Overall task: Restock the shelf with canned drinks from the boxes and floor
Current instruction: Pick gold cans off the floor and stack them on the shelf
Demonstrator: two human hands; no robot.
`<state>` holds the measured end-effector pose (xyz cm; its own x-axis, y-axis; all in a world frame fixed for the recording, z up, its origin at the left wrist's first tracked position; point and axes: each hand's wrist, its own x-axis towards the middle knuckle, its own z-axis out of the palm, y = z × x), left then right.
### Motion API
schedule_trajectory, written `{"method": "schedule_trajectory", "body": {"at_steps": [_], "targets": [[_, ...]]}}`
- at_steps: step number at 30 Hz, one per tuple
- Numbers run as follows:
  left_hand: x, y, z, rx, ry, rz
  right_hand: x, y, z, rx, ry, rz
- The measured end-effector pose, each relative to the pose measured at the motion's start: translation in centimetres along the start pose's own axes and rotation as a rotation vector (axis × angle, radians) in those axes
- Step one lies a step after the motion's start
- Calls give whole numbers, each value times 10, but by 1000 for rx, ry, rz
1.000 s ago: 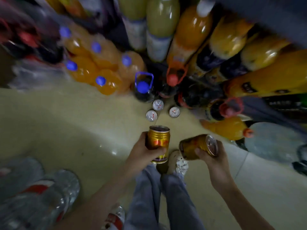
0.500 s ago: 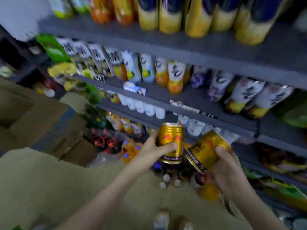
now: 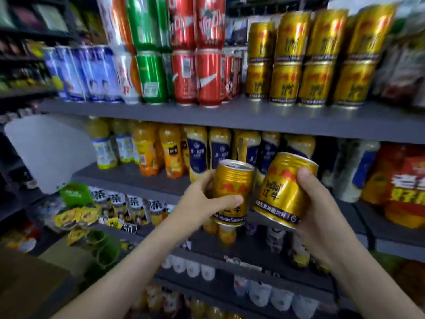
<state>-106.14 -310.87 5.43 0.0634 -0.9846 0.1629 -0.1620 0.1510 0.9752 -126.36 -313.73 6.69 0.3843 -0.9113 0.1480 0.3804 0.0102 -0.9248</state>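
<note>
Gripped upright in the curled fingers of the left hand (image 3: 202, 203): a gold can (image 3: 233, 180), thumb across its label. Clasped by the right hand (image 3: 322, 217): a second gold can (image 3: 284, 187) (tilted, top leaning right), just beside the left fingertips. Above both hands, on the grey shelf (image 3: 230, 116): stacked matching cans (image 3: 305, 65).

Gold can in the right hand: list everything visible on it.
The gold can is short and of glossy metal, with ribbed rings under its top rim, a red emblem, dark lettering and a dark band of white print near the base. Its lid faces away, unseen. It is tilted with its top leaning right, and is held in the air in front of the bottle shelf. The right hand grips it, thumb on its upper side. Whether it touches the other can cannot be told.
</note>
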Motion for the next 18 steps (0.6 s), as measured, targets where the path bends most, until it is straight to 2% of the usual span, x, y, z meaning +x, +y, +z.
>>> {"method": "schedule_trajectory", "body": {"at_steps": [8,12,18], "targets": [[68,60,-73,-16,31,264,77,-78,58,-312,35,-369],[88,75,-84,-22,16,333,117,-98,63,-462,81,-384],[103,82,-87,-32,44,313,162,-106,60,-630,79,-333]]}}
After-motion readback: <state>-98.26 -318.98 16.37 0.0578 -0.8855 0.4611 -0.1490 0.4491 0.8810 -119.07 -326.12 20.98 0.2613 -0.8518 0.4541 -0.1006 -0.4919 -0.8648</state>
